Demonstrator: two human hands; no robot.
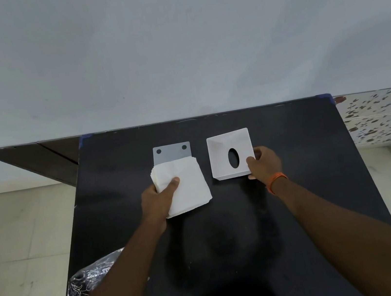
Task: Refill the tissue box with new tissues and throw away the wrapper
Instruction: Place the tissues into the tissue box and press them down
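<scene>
A stack of white tissues (190,187) lies left of centre on the black table (299,195). My left hand (158,199) grips the stack's left edge, thumb on top. Behind the stack a flat grey plate with two dark holes (172,151) pokes out, partly covered by the tissues. To the right lies the white square tissue box cover (226,153), hollow side up, with an oval slot in its middle. My right hand (264,162) holds the cover's near right corner; an orange band sits on that wrist. No wrapper is visible on the table.
A dark, shiny plastic bag (92,279) sits below the table's left edge on the pale tiled floor. A grey wall rises right behind the table. A dark wooden piece stands at the back left, patterned tiles at the right.
</scene>
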